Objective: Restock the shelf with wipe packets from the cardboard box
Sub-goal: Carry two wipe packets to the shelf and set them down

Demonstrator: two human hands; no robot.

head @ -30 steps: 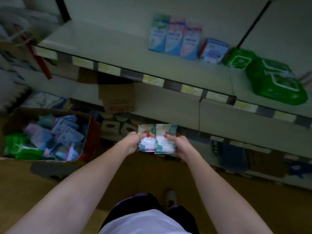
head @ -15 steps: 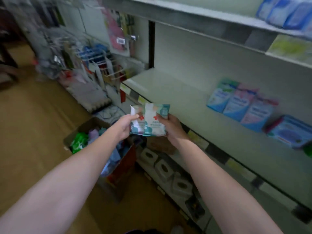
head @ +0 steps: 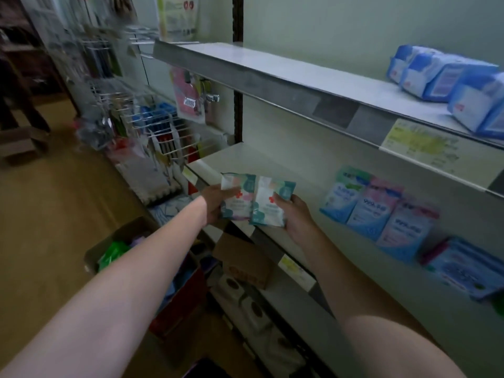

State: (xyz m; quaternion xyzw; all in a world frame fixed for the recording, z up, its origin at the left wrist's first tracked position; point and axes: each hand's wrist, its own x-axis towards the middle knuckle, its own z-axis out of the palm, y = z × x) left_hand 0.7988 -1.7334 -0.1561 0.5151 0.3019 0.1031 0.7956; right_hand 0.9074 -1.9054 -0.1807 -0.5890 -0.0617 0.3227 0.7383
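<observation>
Holding two teal-and-white wipe packets, both hands out in front of the middle shelf [head: 289, 170]. L hand [head: 215, 203] grips the left packet [head: 237, 196] from its left edge, thumb on the front, fingers curled behind. R hand [head: 296, 214] pinches the right packet [head: 271, 201] at its lower right, thumb tip on the front face near the red cross mark. Packets side by side, upright, right one overlapping the left slightly; both held over the shelf's front left corner, not resting on it as far as view shows.

Same shelf, farther right: row of three standing packs [head: 376, 211], one blue-green, two pinkish, leaning on back panel; a flat blue pack [head: 463, 268] beside them w/ dark red edge. Upper shelf [head: 272, 75] carries blue-and-white soft packs [head: 447, 77] at far right; yellow price label [head: 420, 144] on its front rail.

Cardboard box [head: 117, 241] on floor lower left, under L forearm, open top, w/ green and blue packets inside, partly hidden. Smaller brown carton [head: 242, 260] on lower shelf. Wire rack [head: 152, 124] w/ hanging goods left of shelving, blurred.
</observation>
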